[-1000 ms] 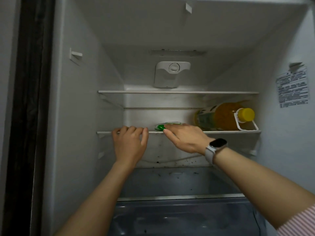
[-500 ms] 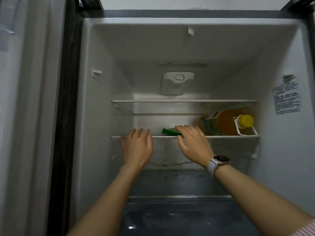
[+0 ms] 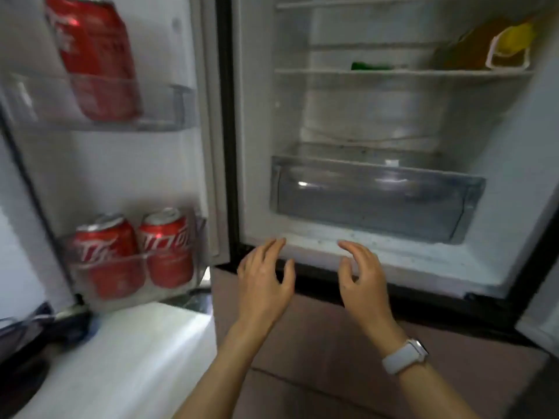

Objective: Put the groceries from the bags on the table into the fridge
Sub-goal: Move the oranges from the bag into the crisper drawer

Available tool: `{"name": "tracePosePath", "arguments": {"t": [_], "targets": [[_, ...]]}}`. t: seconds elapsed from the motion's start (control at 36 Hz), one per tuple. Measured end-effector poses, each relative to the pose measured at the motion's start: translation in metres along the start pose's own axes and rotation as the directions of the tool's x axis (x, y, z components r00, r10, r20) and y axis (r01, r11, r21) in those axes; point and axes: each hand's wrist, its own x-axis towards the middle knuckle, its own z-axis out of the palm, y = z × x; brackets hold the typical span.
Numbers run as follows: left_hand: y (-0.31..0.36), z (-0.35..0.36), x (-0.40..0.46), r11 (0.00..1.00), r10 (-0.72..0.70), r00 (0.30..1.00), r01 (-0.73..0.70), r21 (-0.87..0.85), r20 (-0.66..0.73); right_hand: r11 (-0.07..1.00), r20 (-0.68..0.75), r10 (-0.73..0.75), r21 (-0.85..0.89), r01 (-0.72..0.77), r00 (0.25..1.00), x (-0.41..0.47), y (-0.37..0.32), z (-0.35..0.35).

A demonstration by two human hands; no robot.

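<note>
Your fingers (image 3: pixel 273 246) are spread and loosely curled on both hands, grasping nothing. Your left hand (image 3: pixel 264 282) and your right hand (image 3: pixel 361 282) hang side by side, apart from each other, just in front of the lower front lip of the open white fridge (image 3: pixel 378 255), with the fingertips reaching up to that lip; whether they touch it cannot be told. A white-strapped watch (image 3: pixel 405 356) sits on your right wrist.

Inside the fridge, just above your hands, a clear grey plastic drawer (image 3: pixel 375 204) fills the bottom compartment. Higher up, on a thin white shelf (image 3: pixel 402 72), a small flat green packet (image 3: pixel 367 65) lies near the middle. On the same shelf, to the right of the packet and against the fridge's right wall, a large amber oil bottle with a yellow cap and a white handle (image 3: pixel 484 46) lies on its side.

Left of the fridge body, the open door (image 3: pixel 136 176) carries clear plastic racks. One red soda can (image 3: pixel 93 55) stands in the upper rack, and two more red soda cans (image 3: pixel 136 252) stand side by side in the lower rack. Below the door, a white surface (image 3: pixel 136 352) shows with a dark, blurred object at its left edge.
</note>
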Motion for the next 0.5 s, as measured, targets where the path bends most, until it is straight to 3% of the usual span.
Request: {"name": "tracePosePath", "arguments": {"t": [0.14, 0.28, 0.42, 0.5], "targets": [[-0.052, -0.07, -0.135, 0.968, -0.199, 0.975, 0.18, 0.172, 0.096, 0.986, 0.29, 0.14, 0.052, -0.161, 0.947, -0.119, -0.02, 0.036], [-0.088, -0.156, -0.248, 0.853, -0.453, 0.882, 0.385, 0.353, 0.133, 0.981, 0.58, 0.156, 0.002, -0.193, 0.799, -0.21, -0.053, 0.077], [-0.122, -0.252, -0.33, 0.674, -0.642, 0.767, 0.565, 0.476, -0.001, 0.987, 0.769, 0.088, 0.018, -0.158, 0.634, -0.282, -0.113, 0.134], [-0.14, -0.319, -0.372, 0.588, -0.685, 0.72, 0.637, 0.499, -0.113, 0.992, 0.851, -0.02, 0.08, -0.093, 0.525, -0.327, -0.165, 0.18]]}}
